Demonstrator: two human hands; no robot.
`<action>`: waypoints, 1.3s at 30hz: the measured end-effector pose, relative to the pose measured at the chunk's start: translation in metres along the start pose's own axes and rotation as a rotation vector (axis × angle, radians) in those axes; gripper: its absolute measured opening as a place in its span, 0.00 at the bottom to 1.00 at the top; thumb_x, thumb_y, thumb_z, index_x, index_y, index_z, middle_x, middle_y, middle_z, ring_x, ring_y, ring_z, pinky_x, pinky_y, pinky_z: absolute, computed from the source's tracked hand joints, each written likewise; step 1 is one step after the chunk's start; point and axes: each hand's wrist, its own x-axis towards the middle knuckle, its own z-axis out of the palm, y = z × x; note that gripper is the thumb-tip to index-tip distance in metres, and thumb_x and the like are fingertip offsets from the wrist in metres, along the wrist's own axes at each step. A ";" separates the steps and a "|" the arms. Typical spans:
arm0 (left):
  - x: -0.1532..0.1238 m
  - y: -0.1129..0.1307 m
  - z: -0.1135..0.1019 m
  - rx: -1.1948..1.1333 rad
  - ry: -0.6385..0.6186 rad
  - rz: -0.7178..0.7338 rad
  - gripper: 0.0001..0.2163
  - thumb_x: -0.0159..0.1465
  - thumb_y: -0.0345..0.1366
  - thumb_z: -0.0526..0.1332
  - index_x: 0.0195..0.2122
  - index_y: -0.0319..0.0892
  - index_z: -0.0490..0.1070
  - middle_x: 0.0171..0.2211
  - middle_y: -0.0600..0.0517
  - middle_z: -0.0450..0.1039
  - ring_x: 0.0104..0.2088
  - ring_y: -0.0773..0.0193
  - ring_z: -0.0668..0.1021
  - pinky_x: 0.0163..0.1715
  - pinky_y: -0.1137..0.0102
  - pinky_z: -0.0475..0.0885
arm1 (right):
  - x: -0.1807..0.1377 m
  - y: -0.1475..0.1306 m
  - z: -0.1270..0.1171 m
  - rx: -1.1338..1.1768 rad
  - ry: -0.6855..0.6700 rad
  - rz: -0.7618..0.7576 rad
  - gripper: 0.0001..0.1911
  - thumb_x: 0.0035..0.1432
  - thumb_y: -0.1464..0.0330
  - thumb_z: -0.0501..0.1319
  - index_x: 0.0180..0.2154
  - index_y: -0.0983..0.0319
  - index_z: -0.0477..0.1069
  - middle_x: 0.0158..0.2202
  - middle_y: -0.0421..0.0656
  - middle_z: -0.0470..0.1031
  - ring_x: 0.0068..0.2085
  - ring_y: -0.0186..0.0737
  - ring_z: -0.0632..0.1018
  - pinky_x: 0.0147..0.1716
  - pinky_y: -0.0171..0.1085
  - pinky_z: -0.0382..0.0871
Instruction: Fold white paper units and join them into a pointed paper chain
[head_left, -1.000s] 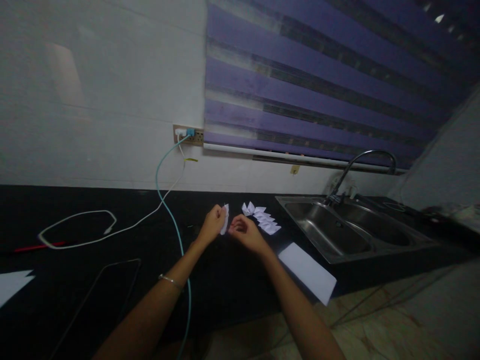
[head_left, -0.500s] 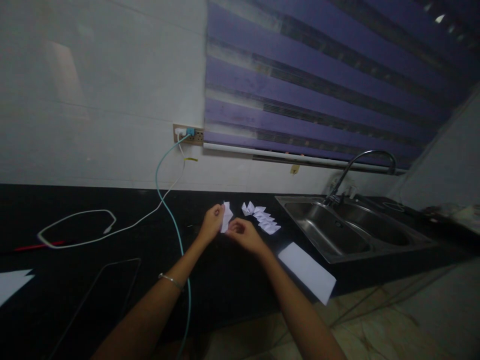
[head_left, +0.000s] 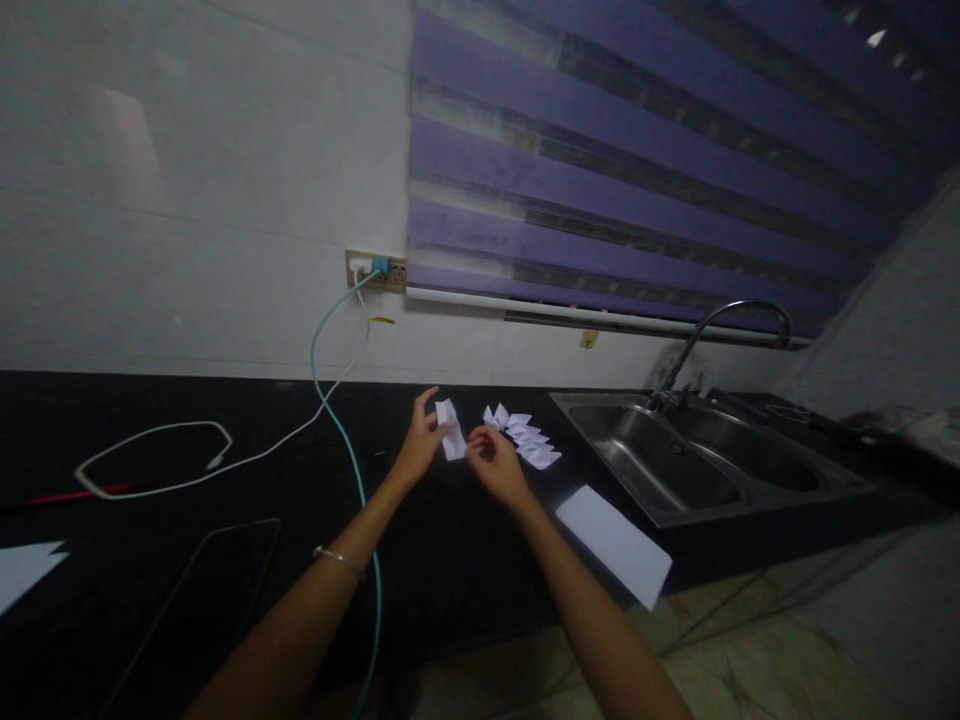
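Observation:
A small piece of folded white paper (head_left: 451, 432) is between my two hands, over the black counter. My left hand (head_left: 420, 445) has its thumb on the paper's left side, with the index finger lifted away and the other fingers partly hidden. At the lower right edge of the paper, the curled fingers of my right hand (head_left: 495, 462) pinch it. Just beyond my right hand lie several pointed folded paper pieces (head_left: 534, 442) in a row, partly covered by that hand. A white paper sheet or stack (head_left: 616, 545) rests right of my right forearm.
A double steel sink (head_left: 660, 450) with a curved faucet (head_left: 701, 335) is on the right. A teal cable (head_left: 351, 450) crosses the counter under my left forearm. A looped white cable (head_left: 161, 428), red pen (head_left: 75, 494) and white sheets (head_left: 26, 570) lie left.
The folded paper has turned and now tilts the other way. My left hand's fingers have spread, the index finger rising. My right hand has shifted slightly right and up.

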 end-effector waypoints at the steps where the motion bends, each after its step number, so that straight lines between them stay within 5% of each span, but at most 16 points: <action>1: 0.000 0.003 -0.001 -0.015 -0.029 -0.006 0.31 0.56 0.37 0.61 0.60 0.46 0.50 0.36 0.51 0.72 0.28 0.66 0.75 0.26 0.73 0.70 | -0.001 -0.001 -0.001 -0.014 0.003 -0.010 0.07 0.52 0.72 0.55 0.36 0.61 0.65 0.30 0.38 0.67 0.30 0.33 0.70 0.29 0.32 0.64; 7: -0.001 0.011 -0.003 0.020 -0.064 -0.111 0.18 0.56 0.45 0.60 0.45 0.42 0.68 0.38 0.48 0.71 0.31 0.64 0.75 0.22 0.76 0.67 | -0.001 -0.004 -0.005 0.055 -0.030 0.023 0.07 0.52 0.71 0.55 0.36 0.60 0.65 0.32 0.39 0.67 0.32 0.34 0.71 0.30 0.32 0.66; 15: -0.002 0.011 -0.008 -0.268 -0.178 -0.146 0.30 0.45 0.36 0.68 0.50 0.44 0.63 0.36 0.51 0.70 0.30 0.65 0.74 0.26 0.74 0.69 | 0.003 -0.006 -0.008 0.199 -0.040 0.134 0.08 0.50 0.70 0.58 0.36 0.60 0.64 0.28 0.38 0.66 0.28 0.33 0.71 0.27 0.32 0.68; 23: 0.003 -0.001 -0.006 -0.281 -0.151 -0.096 0.30 0.43 0.32 0.69 0.48 0.44 0.61 0.35 0.52 0.71 0.30 0.65 0.74 0.28 0.73 0.69 | 0.002 -0.005 -0.010 0.419 -0.114 0.193 0.11 0.52 0.65 0.61 0.38 0.60 0.65 0.29 0.39 0.70 0.27 0.34 0.73 0.25 0.34 0.70; 39: -0.001 0.007 -0.002 -0.139 -0.159 -0.084 0.30 0.45 0.35 0.69 0.49 0.42 0.61 0.39 0.48 0.72 0.37 0.58 0.77 0.33 0.70 0.72 | 0.000 -0.002 -0.009 0.255 -0.196 0.230 0.15 0.47 0.59 0.66 0.31 0.64 0.71 0.25 0.40 0.74 0.25 0.34 0.74 0.26 0.34 0.69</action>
